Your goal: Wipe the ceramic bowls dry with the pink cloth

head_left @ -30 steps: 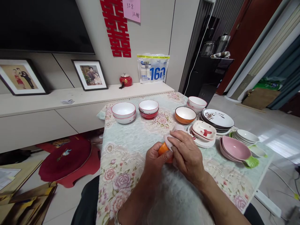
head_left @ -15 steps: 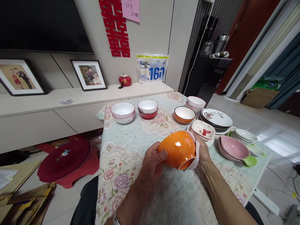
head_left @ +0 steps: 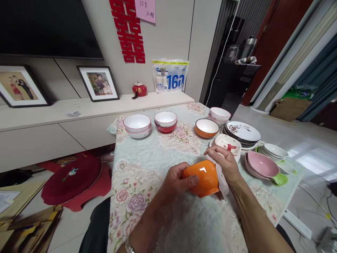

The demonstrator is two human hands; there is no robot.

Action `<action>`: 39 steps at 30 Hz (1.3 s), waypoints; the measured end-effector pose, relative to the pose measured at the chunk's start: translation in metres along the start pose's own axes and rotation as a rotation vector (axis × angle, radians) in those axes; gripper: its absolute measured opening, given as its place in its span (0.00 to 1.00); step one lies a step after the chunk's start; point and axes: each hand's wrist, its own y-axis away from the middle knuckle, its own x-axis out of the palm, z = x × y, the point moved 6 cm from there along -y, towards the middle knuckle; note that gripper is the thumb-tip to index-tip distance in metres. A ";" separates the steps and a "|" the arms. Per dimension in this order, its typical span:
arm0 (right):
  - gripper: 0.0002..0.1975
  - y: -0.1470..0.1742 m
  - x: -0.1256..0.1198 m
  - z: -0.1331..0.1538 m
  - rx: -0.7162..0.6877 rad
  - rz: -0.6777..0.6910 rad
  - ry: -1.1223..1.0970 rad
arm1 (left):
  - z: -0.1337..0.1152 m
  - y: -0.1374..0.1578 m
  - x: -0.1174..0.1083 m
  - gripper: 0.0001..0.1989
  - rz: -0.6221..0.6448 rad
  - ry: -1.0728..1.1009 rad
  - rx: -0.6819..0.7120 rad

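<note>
Bowl (head_left: 204,177), orange-glazed, held tilted above the table surface (head_left: 147,154), between left and right edges. Left hand (head_left: 180,182), half closed, grips its wall; right hand (head_left: 225,165), fingers bent, holds a pale cloth (head_left: 222,177) against it. Red-rimmed bowls (head_left: 137,127) stand near the far-left corner; stacked plates (head_left: 243,131), toward the right edge.

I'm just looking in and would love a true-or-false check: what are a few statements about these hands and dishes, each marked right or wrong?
1. The left hand holds an orange bowl. True.
2. Nothing is in the other hand. False: the right hand holds a pale cloth against that bowl.
3. A second orange bowl stands upright on the table. True.
4. Everything pink is at the table's left edge. False: two pink bowls, one inside the other, sit toward the right.
</note>
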 end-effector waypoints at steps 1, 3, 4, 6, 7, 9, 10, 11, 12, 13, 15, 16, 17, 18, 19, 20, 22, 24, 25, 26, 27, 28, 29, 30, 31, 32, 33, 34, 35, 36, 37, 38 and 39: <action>0.15 0.000 0.000 0.002 -0.042 -0.003 0.041 | 0.001 0.000 0.000 0.20 0.010 -0.006 0.004; 0.14 0.003 0.001 0.008 -0.114 -0.026 0.113 | 0.000 0.000 0.000 0.19 0.011 0.000 0.028; 0.13 0.005 0.002 0.012 -0.151 -0.037 0.159 | -0.001 0.001 -0.001 0.19 0.005 0.001 0.043; 0.11 0.013 0.011 0.022 -0.256 -0.037 0.290 | -0.003 0.002 0.000 0.19 -0.006 -0.009 0.062; 0.10 0.018 0.017 0.029 -0.325 -0.026 0.367 | -0.003 0.002 0.000 0.19 -0.010 -0.016 0.065; 0.09 0.030 0.034 0.043 -0.482 0.003 0.524 | -0.003 0.002 0.002 0.18 -0.008 -0.031 0.067; 0.08 0.036 0.042 0.049 -0.564 0.014 0.593 | -0.005 0.001 0.003 0.17 -0.010 -0.040 0.080; 0.08 0.041 0.050 0.054 -0.630 0.036 0.654 | -0.006 0.001 0.003 0.17 -0.015 -0.049 0.100; 0.08 0.044 0.056 0.057 -0.680 0.062 0.697 | -0.008 0.001 0.004 0.17 -0.016 -0.057 0.120; 0.08 0.046 0.060 0.059 -0.712 0.091 0.721 | -0.009 0.001 0.005 0.16 -0.012 -0.063 0.133; 0.08 0.045 0.058 0.058 -0.710 0.131 0.695 | -0.009 0.000 0.006 0.16 0.001 -0.066 0.134; 0.09 0.041 0.052 0.056 -0.673 0.125 0.645 | -0.007 0.000 0.007 0.16 0.008 -0.061 0.122; 0.09 0.035 0.044 0.052 -0.608 0.103 0.572 | -0.006 0.000 0.006 0.17 0.012 -0.052 0.109; 0.10 0.028 0.034 0.046 -0.508 0.070 0.475 | -0.004 0.001 0.005 0.17 0.007 -0.041 0.099; 0.11 0.021 0.024 0.037 -0.378 0.030 0.361 | -0.003 0.001 0.004 0.18 -0.003 -0.023 0.092; 0.13 0.014 0.015 0.026 -0.234 -0.009 0.240 | -0.002 0.002 0.003 0.18 -0.015 0.006 0.086; 0.17 0.005 0.004 0.004 0.022 -0.072 0.045 | -0.001 0.002 0.001 0.19 -0.037 0.087 0.078; 0.20 0.000 0.000 -0.009 0.138 -0.120 -0.019 | -0.001 0.002 0.000 0.19 -0.063 0.177 0.079; 0.21 -0.001 -0.001 -0.010 0.133 -0.146 0.000 | -0.002 0.002 -0.001 0.18 -0.074 0.217 0.081; 0.21 -0.001 0.000 -0.009 0.096 -0.168 0.039 | -0.002 0.002 -0.002 0.18 -0.088 0.247 0.085; 0.21 0.000 0.001 -0.006 0.040 -0.186 0.092 | -0.002 0.001 -0.002 0.17 -0.102 0.268 0.091; 0.21 0.003 0.004 -0.001 -0.032 -0.199 0.156 | -0.002 0.000 -0.003 0.17 -0.115 0.284 0.099; 0.20 0.007 0.008 0.006 -0.116 -0.209 0.229 | -0.002 0.000 -0.004 0.16 -0.124 0.296 0.106; 0.19 0.012 0.014 0.013 -0.207 -0.212 0.307 | -0.001 -0.001 -0.005 0.16 -0.132 0.303 0.114; 0.17 0.018 0.021 0.021 -0.304 -0.207 0.390 | 0.000 -0.002 -0.005 0.15 -0.135 0.305 0.120; 0.16 0.025 0.029 0.028 -0.401 -0.192 0.472 | 0.001 -0.002 -0.005 0.15 -0.134 0.300 0.127; 0.15 0.031 0.037 0.035 -0.497 -0.166 0.547 | 0.001 -0.002 -0.005 0.15 -0.131 0.290 0.134; 0.15 0.037 0.046 0.040 -0.587 -0.131 0.611 | 0.002 -0.002 -0.005 0.14 -0.131 0.275 0.143; 0.15 0.041 0.053 0.043 -0.666 -0.088 0.663 | 0.001 -0.002 -0.005 0.14 -0.131 0.260 0.152; 0.15 0.044 0.058 0.045 -0.730 -0.044 0.697 | 0.001 -0.002 -0.004 0.14 -0.130 0.249 0.158; 0.15 0.046 0.060 0.046 -0.770 -0.009 0.710 | 0.001 -0.001 -0.003 0.14 -0.126 0.245 0.154; 0.16 0.044 0.059 0.045 -0.779 0.015 0.698 | 0.001 -0.001 -0.002 0.14 -0.116 0.248 0.143; 0.15 0.041 0.055 0.043 -0.757 0.023 0.664 | 0.002 0.000 -0.001 0.14 -0.106 0.256 0.128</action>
